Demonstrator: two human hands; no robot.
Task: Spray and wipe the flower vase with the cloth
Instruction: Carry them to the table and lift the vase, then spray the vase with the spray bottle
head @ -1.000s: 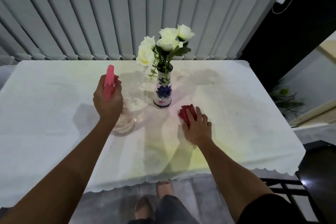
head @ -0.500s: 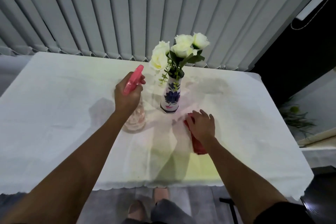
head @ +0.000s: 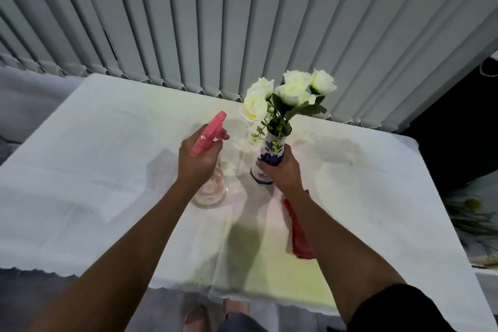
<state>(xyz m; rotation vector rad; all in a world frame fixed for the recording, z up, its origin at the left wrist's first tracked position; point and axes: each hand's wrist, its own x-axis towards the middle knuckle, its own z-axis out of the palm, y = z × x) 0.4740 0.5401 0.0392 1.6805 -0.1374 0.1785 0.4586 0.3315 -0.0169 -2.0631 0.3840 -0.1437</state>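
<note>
A white vase [head: 270, 149] with a blue flower pattern stands upright near the middle of the table, holding white roses [head: 291, 91]. My right hand [head: 283, 170] wraps around the vase's lower right side. My left hand [head: 198, 160] grips a clear spray bottle [head: 211, 188] with a pink head [head: 207, 133], its nozzle pointing toward the vase from the left. A red cloth [head: 297, 234] lies flat on the table, partly hidden under my right forearm.
A white tablecloth [head: 94, 170] covers the table, its scalloped edge hanging at the front. Grey vertical blinds [head: 215, 21] stand right behind the table. A green plant [head: 471, 213] sits beyond the right edge. My feet show below the front edge.
My right hand has left the red cloth on the table and moved up to grasp the vase. My left hand with the spray bottle has come closer to the vase.
</note>
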